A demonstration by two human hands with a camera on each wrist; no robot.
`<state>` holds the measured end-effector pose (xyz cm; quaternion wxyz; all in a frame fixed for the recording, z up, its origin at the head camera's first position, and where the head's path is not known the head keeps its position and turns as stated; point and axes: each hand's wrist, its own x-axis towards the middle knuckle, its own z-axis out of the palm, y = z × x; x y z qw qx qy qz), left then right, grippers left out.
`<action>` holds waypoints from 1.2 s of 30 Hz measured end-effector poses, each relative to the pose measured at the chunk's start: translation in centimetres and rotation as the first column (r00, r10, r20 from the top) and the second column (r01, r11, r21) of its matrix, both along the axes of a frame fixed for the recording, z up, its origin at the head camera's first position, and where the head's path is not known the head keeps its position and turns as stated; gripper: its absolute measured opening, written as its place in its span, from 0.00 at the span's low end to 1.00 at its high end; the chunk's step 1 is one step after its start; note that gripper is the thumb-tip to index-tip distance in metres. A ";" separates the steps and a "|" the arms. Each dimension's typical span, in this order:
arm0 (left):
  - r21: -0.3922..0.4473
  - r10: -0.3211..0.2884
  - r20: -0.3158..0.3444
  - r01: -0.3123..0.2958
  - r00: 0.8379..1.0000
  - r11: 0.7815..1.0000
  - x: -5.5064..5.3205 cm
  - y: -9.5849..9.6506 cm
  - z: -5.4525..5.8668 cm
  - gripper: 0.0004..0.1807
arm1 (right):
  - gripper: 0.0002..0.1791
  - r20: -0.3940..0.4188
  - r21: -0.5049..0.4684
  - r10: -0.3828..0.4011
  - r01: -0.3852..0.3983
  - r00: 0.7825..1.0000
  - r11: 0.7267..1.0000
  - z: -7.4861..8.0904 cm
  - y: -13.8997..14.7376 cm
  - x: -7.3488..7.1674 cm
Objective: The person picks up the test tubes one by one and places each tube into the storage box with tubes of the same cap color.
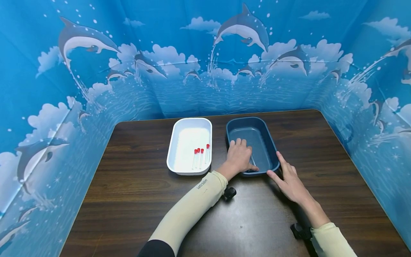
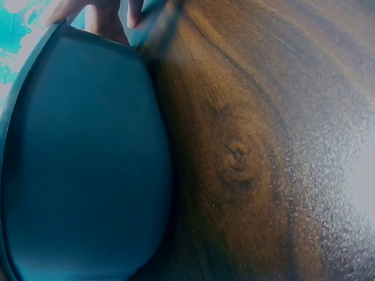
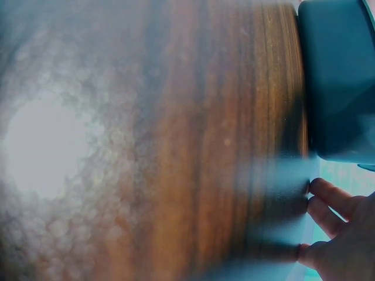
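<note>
Both hands, (image 1: pixel 239 157) and (image 1: pixel 289 178), fingers straight, touch blue tray (image 1: pixel 268 141).

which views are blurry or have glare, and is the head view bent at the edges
Head view: sharp, with a soft sheen on the table near the arms; the backdrop bows outward at the sides. Left wrist view: blue tray soft, white glare at the right edge. Right wrist view: hazy, with a big washed-out glare patch at left; right hand blurred.

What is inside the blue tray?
The left hand reaches into the blue tray, its fingers resting on the floor. The rest looks bare; what lies under the hand is covered.
</note>
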<state>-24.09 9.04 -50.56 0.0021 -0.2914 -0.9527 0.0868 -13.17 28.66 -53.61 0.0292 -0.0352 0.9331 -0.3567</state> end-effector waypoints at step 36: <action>-0.039 0.000 -0.023 -0.001 1.000 0.999 0.1 0.1 -0.2 0.44 | 0.46 -0.006 -0.014 0.007 -0.008 1.000 1.000 0.0 0.1 0.1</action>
